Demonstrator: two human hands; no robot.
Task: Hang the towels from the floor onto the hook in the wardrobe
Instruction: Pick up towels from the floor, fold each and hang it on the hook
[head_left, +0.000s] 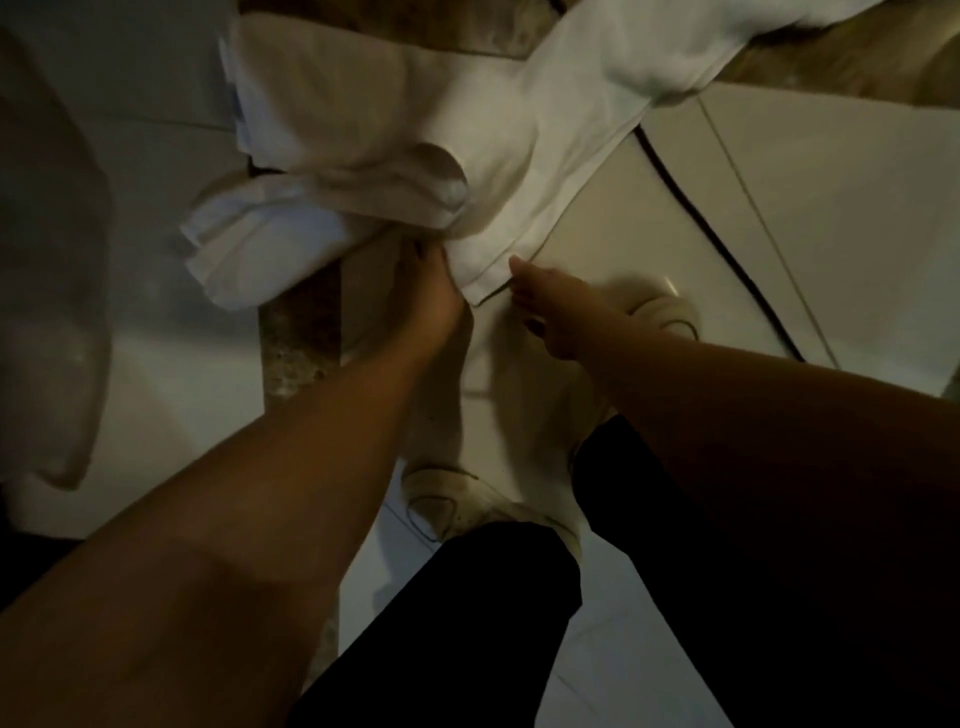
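Head view, left to right: white towels (415, 156) lie heaped on the floor (171, 374), the nearest corner pointing toward the feet. The left hand (431, 301) reaches under that corner, fingers hidden, grip unclear. The right hand (550, 312) touches its hem with loosely extended fingers, seemingly to lift it.

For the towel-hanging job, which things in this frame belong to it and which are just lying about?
Part of the job:
- white towels heaped on the floor
- left hand, reaching under the towel edge
- right hand, fingers at the towel's hem

Just there:
- black cable on the floor
- the person's pale shoes
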